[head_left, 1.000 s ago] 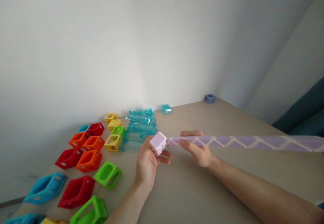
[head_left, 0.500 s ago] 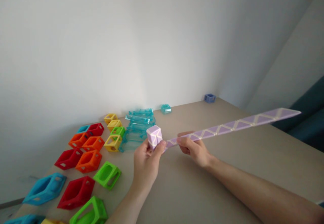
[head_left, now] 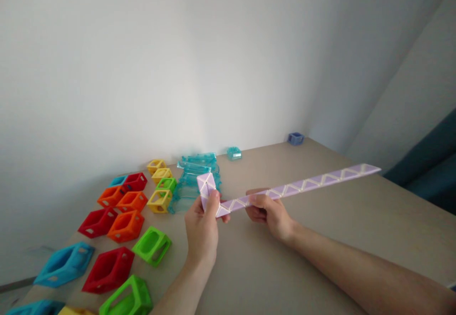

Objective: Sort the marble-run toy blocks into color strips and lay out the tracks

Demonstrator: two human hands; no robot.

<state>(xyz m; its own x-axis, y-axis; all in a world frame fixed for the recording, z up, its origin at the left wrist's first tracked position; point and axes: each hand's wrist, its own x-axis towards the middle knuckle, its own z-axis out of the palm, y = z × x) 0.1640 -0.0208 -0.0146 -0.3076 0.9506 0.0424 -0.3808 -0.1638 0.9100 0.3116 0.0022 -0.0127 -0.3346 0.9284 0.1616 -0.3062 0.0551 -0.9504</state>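
Note:
A lilac and white snake puzzle point(head_left: 302, 185) is held above the table between both hands. Its long straight part points to the right and tapers to a slanted tip; its left end is folded into a short block. My left hand point(head_left: 202, 232) is closed on that folded end, thumb pressed on its near face. My right hand point(head_left: 270, 213) pinches the straight part a little further right, thumb on top and fingers curled beneath. The fingers behind the puzzle are partly hidden.
On the table point(head_left: 320, 253), several hollow cube frames, such as a red one point(head_left: 109, 270) and a green one point(head_left: 152, 246), lie to the left. Clear teal plastic pieces point(head_left: 194, 184) lie behind my left hand. A blue cube frame point(head_left: 295, 138) sits at the far corner by the wall.
The snake puzzle has turned: its folded end now shows a flatter face, and the long part's tip has swung left and slightly down. Both hands have shifted slightly left, still gripping it.

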